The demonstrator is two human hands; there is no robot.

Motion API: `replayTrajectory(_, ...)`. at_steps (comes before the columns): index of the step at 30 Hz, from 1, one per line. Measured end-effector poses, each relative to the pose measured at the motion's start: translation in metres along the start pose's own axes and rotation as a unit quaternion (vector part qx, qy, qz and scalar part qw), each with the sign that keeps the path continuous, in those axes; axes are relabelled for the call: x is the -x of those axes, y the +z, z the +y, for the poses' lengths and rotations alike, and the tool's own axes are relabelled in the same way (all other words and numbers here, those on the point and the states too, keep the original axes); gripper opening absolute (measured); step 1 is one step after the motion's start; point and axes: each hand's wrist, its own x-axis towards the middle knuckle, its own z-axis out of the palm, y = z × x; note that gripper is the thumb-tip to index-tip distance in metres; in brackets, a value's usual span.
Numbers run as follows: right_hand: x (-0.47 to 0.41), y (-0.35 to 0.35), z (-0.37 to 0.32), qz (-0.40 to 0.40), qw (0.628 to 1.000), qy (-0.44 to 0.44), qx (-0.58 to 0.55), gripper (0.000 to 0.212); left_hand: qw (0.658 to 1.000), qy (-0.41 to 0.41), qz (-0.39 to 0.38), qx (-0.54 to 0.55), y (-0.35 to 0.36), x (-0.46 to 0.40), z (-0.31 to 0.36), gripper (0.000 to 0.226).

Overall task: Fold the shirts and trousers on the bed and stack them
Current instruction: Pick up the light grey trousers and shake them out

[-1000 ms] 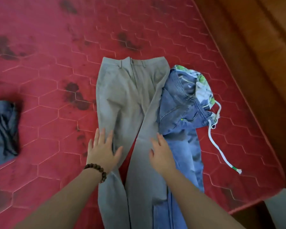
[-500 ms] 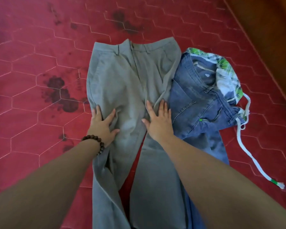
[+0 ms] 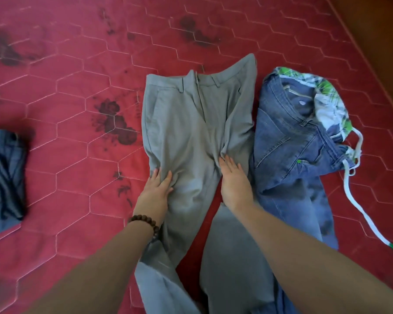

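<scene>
Head view: grey trousers [image 3: 191,132] flat under both hands' straight, slightly spread fingers [image 3: 162,177].

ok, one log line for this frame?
step: smoothing | left hand: flat on grey trousers | right hand: flat on trousers | jeans: beside
</scene>
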Motion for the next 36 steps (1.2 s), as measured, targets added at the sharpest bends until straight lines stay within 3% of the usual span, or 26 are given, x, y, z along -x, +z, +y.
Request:
replayTrajectory(6,0.103,0.016,-0.017,-0.044,0.998,-0.041,-0.002,0.057,0.999,-0.014,-0.036,-0.036,0.021,0.111,-0.014,0.044)
replayTrajectory(9,0.142,0.015,-0.016,-0.06,0.997,-0.035,0.013,0.06,0.989,-0.015,-0.089,-0.117,0.025,0.152,-0.012,0.084)
replayTrajectory(11,0.146,0.005,-0.025,-0.031,0.999,-0.017,0.002,0.049,0.984,-0.015,-0.071,-0.161,0.026,0.16,-0.009,0.084)
replayTrajectory(13,0.131,-0.011,-0.044,0.039,0.999,0.005,-0.008,0.038,0.987,-0.034,-0.023,-0.158,0.015,0.142,0.003,0.076)
replayTrajectory(16,0.08,-0.033,-0.073,0.11,0.994,-0.017,-0.022,0.042,0.989,-0.028,0.041,-0.142,-0.008,0.079,0.02,0.082)
replayTrajectory(20,-0.005,-0.043,-0.092,0.032,0.998,-0.028,-0.035,0.064,0.981,0.003,0.08,-0.176,-0.035,-0.011,0.025,0.093)
replayTrajectory(24,-0.079,-0.037,-0.092,-0.031,0.998,-0.052,0.023,0.077,0.974,0.011,0.036,-0.223,-0.032,-0.068,0.006,0.104)
replayTrajectory(27,-0.109,-0.024,-0.086,-0.089,0.993,-0.056,0.061,0.08,0.965,0.024,0.037,-0.26,-0.012,-0.078,-0.018,0.097)
replayTrajectory(29,-0.117,-0.01,-0.08,-0.123,0.991,-0.034,0.045,0.075,0.961,0.03,0.078,-0.264,-0.003,-0.077,-0.026,0.091)
replayTrajectory(31,-0.117,0.001,-0.079,-0.11,0.993,-0.022,0.042,0.063,0.963,0.036,0.101,-0.249,0.001,-0.078,-0.028,0.085)
replayTrajectory(36,-0.091,0.009,-0.078,0.031,0.997,-0.047,-0.044,0.027,0.981,0.044,0.091,-0.167,-0.006,-0.077,-0.032,0.07)
